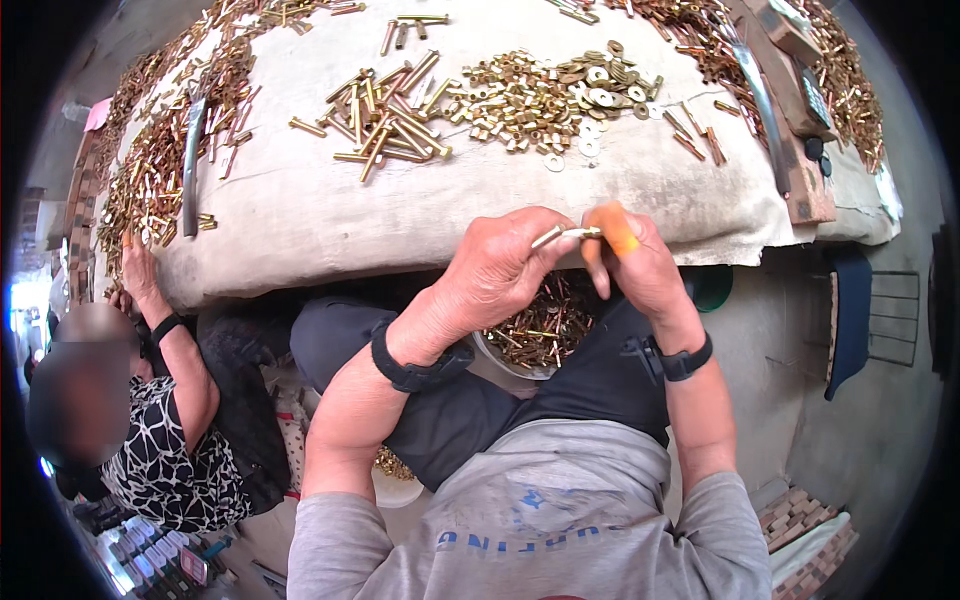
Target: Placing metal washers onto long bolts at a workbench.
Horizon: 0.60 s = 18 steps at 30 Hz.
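Note:
Over the table's near edge, my left hand (495, 260) pinches a brass-coloured bolt (547, 237) between thumb and fingertips. My right hand (640, 258), with an orange covering on a finger, closes on the other end of the bolt. Whether a small nut sits between those fingertips is too small to make out. Beyond my hands lie a heap of loose bolts (385, 118), a pile of nuts (515, 100) and some flat washers (603, 90). Below my hands, between my legs, a bucket (495, 357) holds many bolts.
Pale cloth (330, 225) covers the table. Metal strips (193, 165) rise beside bolt heaps at left and right. Another person (170, 420) works at the left, a hand at the heap. At the right are a wooden block (808, 190) and a blue-backed chair (848, 320).

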{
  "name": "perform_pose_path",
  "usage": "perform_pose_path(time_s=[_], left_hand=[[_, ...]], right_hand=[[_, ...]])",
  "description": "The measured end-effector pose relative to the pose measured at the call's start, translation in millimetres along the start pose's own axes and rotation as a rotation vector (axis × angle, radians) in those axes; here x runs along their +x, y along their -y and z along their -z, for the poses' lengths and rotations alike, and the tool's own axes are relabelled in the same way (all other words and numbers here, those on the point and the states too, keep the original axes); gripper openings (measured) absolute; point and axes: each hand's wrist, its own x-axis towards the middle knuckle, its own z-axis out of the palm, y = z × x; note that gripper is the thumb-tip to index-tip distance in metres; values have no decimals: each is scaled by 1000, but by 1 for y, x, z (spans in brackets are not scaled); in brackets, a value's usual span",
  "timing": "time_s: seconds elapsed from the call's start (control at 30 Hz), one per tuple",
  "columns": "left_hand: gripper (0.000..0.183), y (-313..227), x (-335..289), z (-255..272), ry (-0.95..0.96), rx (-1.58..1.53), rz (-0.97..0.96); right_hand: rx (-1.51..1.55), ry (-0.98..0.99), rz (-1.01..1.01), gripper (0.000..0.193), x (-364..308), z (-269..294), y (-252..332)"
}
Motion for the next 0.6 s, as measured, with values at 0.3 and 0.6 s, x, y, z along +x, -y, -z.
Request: perform_pose_path(time_s=[0.3, 0.6], left_hand=[[8, 2, 0, 9, -241, 145, 99], [24, 16, -6, 7, -234, 481, -101]], right_hand=[[384, -179, 14, 71, 10, -63, 14], [545, -364, 25, 71, -7, -83, 33]])
